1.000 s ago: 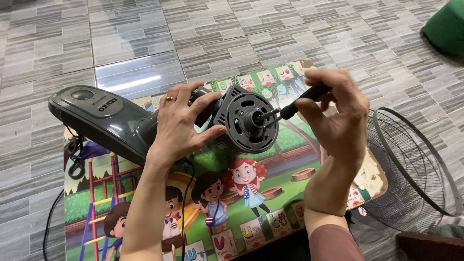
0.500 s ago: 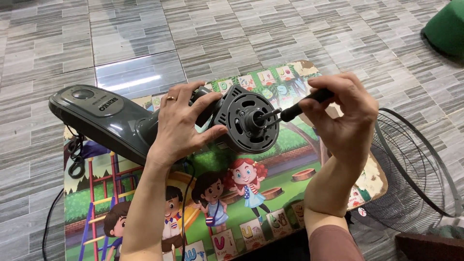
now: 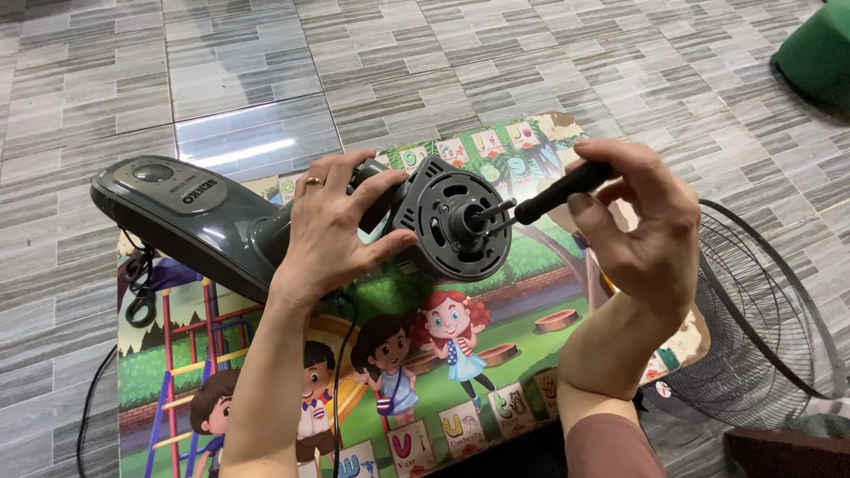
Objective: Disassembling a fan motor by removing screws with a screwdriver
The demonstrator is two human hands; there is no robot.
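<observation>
A dark grey fan body lies tilted over a colourful picture mat (image 3: 460, 389). Its base (image 3: 181, 212) is at the left and its round motor housing (image 3: 452, 221) faces right, with the bare shaft sticking out. My left hand (image 3: 332, 226), a ring on one finger, grips the fan's neck just behind the motor. My right hand (image 3: 642, 239) holds a black-handled screwdriver (image 3: 562, 190) whose tip rests on the motor's front face beside the shaft.
A round wire fan guard (image 3: 761, 319) lies on the grey tiled floor at the right, partly under the mat. A black power cord (image 3: 133, 292) hangs off the base at the left. A green object (image 3: 819, 53) sits at the top right corner.
My right hand has turned around the screwdriver handle, fingers shifting their hold. The fan body and my left hand stay where they were.
</observation>
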